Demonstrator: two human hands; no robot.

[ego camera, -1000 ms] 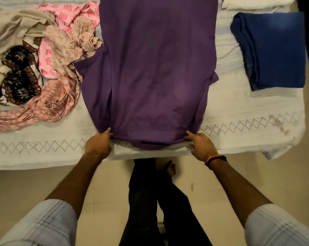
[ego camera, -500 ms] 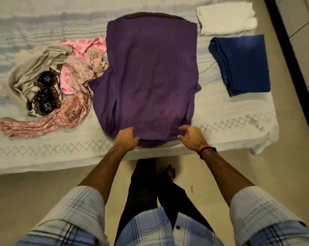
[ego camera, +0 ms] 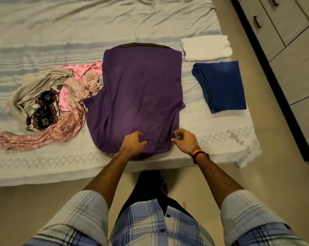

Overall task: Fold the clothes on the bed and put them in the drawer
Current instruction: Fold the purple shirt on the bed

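Note:
A purple shirt (ego camera: pixel 141 96) lies flat across the bed (ego camera: pixel 212 139), its sides folded inward and its near hem at the bed's front edge. My left hand (ego camera: pixel 132 143) hangs over the shirt's near hem with loosely curled fingers, holding nothing that I can see. My right hand (ego camera: pixel 184 142), with an orange band on its wrist, hovers at the shirt's near right corner, fingers loosely curled and apart from the cloth. A drawer unit (ego camera: pixel 274 32) with dark handles stands to the right of the bed.
An unfolded heap of pink, beige and dark patterned clothes (ego camera: pixel 48 107) lies left of the shirt. A folded blue garment (ego camera: pixel 223 86) and a folded white one (ego camera: pixel 206 47) lie to its right. Tiled floor (ego camera: pixel 256 174) runs between bed and drawers.
Both hands have moved inward along the near hem and let go of it. The view has pulled back, so the whole shirt and the drawers now show.

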